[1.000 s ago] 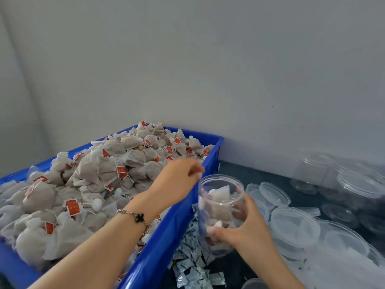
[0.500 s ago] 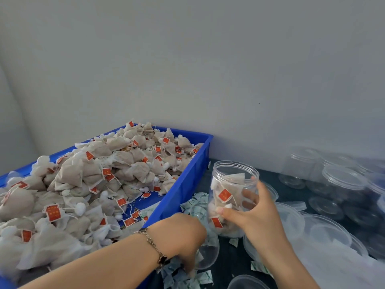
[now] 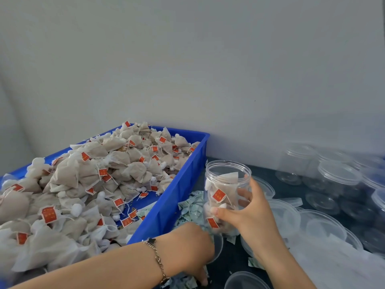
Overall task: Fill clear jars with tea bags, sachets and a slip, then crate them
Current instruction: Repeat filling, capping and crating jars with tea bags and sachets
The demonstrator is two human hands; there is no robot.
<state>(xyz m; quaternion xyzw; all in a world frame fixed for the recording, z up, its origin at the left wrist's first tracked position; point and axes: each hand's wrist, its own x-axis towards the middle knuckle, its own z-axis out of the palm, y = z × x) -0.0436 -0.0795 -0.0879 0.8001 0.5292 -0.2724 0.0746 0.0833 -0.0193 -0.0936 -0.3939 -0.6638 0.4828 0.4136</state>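
Note:
My right hand (image 3: pixel 248 211) grips a clear jar (image 3: pixel 226 180), upright on the dark table beside the blue crate (image 3: pixel 181 184). The jar holds several beige tea bags with red tags. My left hand (image 3: pixel 191 247), with a bracelet at the wrist, reaches down into the pile of small pale green sachets (image 3: pixel 190 207) between the crate and the jar; its fingertips are curled into the pile and hidden. The crate is heaped with tea bags (image 3: pixel 93 180).
Clear lids (image 3: pixel 323 226) lie scattered right of the jar. Several empty clear jars (image 3: pixel 337 176) stand at the back right against the white wall. Another empty container's rim (image 3: pixel 245 280) shows at the bottom edge.
My left hand left the jar's mouth and dropped to the sachet pile in front of the crate. The right hand kept its grip on the jar, which now stands upright.

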